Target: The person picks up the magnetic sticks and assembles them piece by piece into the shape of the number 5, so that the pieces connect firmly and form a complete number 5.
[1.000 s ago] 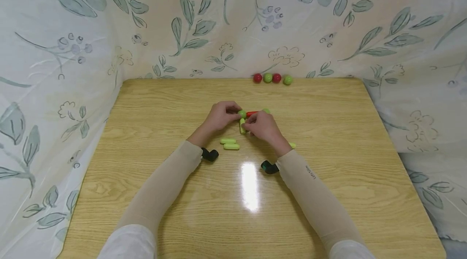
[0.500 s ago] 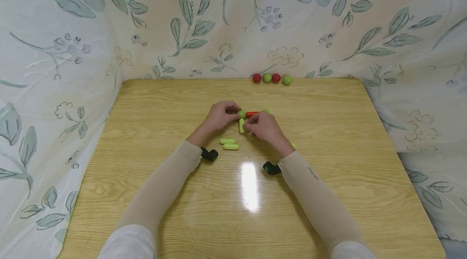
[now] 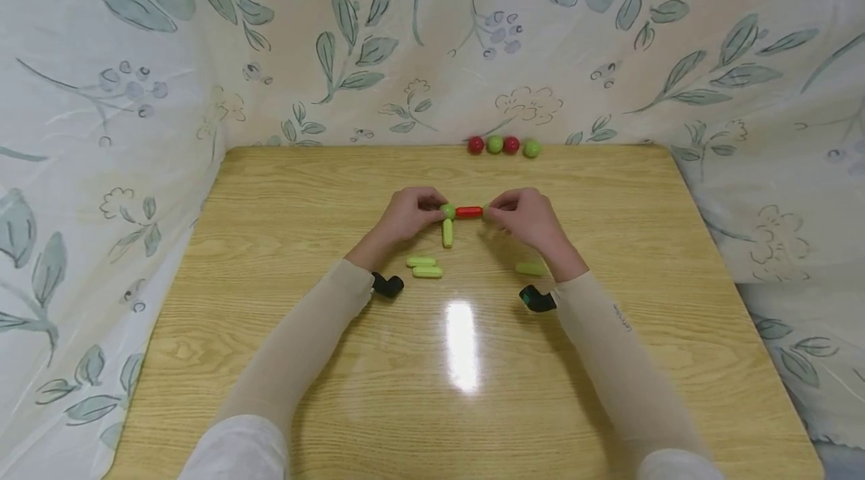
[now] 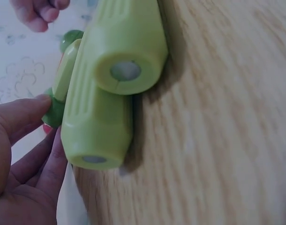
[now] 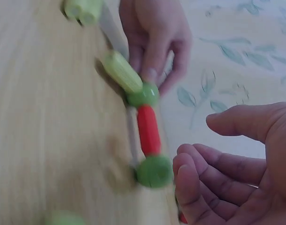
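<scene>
My left hand (image 3: pixel 410 211) pinches a green ball (image 3: pixel 448 211) between thumb and fingers, near the middle of the table. A red rod (image 3: pixel 469 212) runs right from that ball, and a light green rod (image 3: pixel 447 233) extends from it toward me. At the red rod's far end is a second green ball (image 5: pixel 154 171), partly covered by my fingers in the head view. Beside this ball, my right hand (image 5: pixel 232 173) has its thumb and loosely bent fingers spread apart, with nothing between them in the right wrist view.
Two light green rods (image 3: pixel 426 267) lie side by side nearer me, grey discs showing on their ends in the left wrist view. Another light green rod (image 3: pixel 530 268) lies under my right wrist. Red and green balls (image 3: pixel 495 144) line the wooden table's (image 3: pixel 304 179) back edge.
My right hand has left the light green rod and moved right to the second green ball, uncovering the red rod. The left hand stays on its ball.
</scene>
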Tool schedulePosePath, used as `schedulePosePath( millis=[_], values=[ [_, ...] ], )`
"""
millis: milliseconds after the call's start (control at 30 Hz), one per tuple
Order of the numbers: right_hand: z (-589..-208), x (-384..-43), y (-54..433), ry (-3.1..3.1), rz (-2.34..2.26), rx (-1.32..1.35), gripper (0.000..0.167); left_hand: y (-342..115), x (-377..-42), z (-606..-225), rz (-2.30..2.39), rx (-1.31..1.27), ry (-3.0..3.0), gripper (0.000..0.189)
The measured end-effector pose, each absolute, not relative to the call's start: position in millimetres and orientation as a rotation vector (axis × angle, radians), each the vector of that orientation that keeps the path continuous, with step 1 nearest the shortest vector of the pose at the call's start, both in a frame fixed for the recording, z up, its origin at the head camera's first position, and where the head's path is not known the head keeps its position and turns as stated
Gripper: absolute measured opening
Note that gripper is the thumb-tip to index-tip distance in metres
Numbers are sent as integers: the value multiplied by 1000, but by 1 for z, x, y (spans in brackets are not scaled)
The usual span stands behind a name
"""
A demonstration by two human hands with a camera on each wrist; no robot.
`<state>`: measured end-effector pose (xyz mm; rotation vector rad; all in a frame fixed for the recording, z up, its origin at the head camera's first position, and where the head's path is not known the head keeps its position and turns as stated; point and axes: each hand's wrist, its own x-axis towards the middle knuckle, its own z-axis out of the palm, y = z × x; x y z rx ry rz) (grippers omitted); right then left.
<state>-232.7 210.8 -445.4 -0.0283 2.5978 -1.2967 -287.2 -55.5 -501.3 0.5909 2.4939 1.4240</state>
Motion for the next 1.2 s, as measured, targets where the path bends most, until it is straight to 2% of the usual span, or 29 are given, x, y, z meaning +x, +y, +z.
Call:
schedulePosePath(
  millis=[267,567,1000,1200],
  values=[
    [-434,-253,253,2583,-1371,17,37,-53,-292,-499,1374,603,2512,15],
    [-438,-280,292,2582,-1565,45,40,-46,-296,-497,1345,590,2531,17],
    [-471,-318,310,2599,-1738,269,53,-44,-301,-501,1336,596,2542,16],
    [-480,-335,312,2646,-1723,260,51,-42,-302,-498,1335,601,2535,16]
  ],
)
